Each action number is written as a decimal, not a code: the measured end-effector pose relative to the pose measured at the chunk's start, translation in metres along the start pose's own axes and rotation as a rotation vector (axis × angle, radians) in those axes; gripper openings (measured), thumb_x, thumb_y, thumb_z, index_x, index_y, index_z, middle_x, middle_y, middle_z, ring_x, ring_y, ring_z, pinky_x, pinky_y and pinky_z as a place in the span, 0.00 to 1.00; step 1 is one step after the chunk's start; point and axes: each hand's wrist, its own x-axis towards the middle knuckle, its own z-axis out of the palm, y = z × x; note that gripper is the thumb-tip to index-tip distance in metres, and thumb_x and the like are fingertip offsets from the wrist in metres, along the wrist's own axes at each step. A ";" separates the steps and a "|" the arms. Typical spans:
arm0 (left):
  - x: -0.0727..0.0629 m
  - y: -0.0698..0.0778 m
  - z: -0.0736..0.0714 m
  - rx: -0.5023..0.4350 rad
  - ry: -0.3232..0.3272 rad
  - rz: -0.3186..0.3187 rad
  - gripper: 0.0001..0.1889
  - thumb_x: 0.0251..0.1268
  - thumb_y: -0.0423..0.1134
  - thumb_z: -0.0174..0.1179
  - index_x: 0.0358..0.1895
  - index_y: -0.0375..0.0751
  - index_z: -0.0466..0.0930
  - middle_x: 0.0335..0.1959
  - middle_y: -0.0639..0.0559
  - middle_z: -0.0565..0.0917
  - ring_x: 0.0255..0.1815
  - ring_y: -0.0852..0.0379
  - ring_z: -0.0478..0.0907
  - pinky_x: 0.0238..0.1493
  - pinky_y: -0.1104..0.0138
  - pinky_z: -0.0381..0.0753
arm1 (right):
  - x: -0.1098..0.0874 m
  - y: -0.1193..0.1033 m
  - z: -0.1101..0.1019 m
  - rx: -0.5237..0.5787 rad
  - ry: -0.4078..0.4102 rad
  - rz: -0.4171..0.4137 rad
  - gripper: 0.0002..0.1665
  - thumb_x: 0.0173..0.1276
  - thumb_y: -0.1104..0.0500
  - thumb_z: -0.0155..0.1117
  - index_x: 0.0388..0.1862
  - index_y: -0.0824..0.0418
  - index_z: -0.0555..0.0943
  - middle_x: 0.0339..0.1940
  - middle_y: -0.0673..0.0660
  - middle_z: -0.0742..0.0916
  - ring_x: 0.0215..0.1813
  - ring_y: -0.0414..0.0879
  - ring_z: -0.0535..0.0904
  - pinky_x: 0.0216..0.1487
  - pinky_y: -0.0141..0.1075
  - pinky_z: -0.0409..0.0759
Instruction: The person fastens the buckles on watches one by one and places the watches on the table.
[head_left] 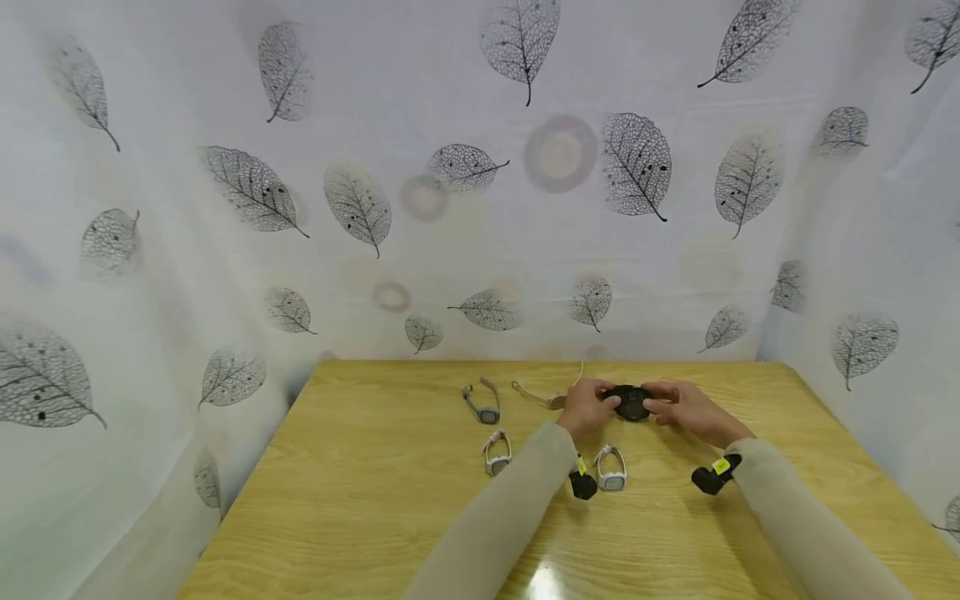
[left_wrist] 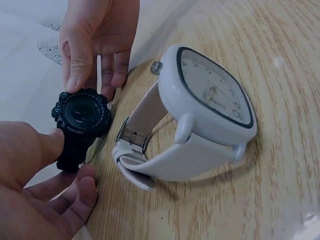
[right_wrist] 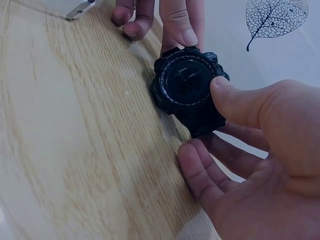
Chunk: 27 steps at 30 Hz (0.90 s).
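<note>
Both hands hold a black digital sports watch toward the back right of the table, its round dial facing up. My left hand pinches one end, thumb on the case edge and fingers curled beneath the strap. From the opposite side my right hand grips it, thumb at the bezel and fingers under the strap. Closer to me, between the forearms, sits a white wristwatch with its strap buckled into a loop. That squarish white watch looms large in the left wrist view.
Left of the hands lie a grey watch, a white watch beside the left sleeve, and a watch with a pale strap partly behind the left hand. Leaf-printed curtains enclose the wooden table at the back and sides.
</note>
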 end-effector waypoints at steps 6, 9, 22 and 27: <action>-0.002 -0.002 -0.002 0.006 -0.022 0.007 0.16 0.73 0.40 0.66 0.60 0.44 0.86 0.52 0.49 0.88 0.53 0.57 0.84 0.53 0.67 0.82 | -0.001 0.002 -0.001 -0.018 -0.005 -0.002 0.41 0.82 0.53 0.58 0.80 0.75 0.55 0.78 0.79 0.60 0.65 0.69 0.77 0.60 0.47 0.82; -0.005 -0.001 -0.004 -0.012 -0.038 0.003 0.18 0.74 0.41 0.65 0.63 0.44 0.84 0.54 0.49 0.87 0.53 0.57 0.84 0.52 0.65 0.83 | -0.001 0.003 -0.002 -0.019 0.002 -0.002 0.42 0.82 0.51 0.58 0.81 0.74 0.55 0.77 0.80 0.61 0.65 0.69 0.77 0.59 0.47 0.83; -0.024 -0.002 -0.041 -0.008 0.018 0.150 0.17 0.79 0.44 0.59 0.66 0.48 0.81 0.59 0.43 0.84 0.43 0.50 0.86 0.42 0.64 0.84 | -0.014 -0.015 0.003 -0.122 0.114 -0.036 0.39 0.83 0.50 0.55 0.80 0.73 0.58 0.69 0.79 0.73 0.42 0.57 0.85 0.38 0.45 0.86; -0.034 -0.011 -0.059 -0.045 0.061 0.161 0.17 0.78 0.43 0.60 0.65 0.48 0.81 0.57 0.45 0.84 0.22 0.62 0.79 0.24 0.70 0.79 | -0.023 -0.022 0.003 -0.222 0.181 -0.056 0.37 0.83 0.50 0.54 0.78 0.73 0.60 0.68 0.79 0.73 0.49 0.62 0.86 0.40 0.45 0.88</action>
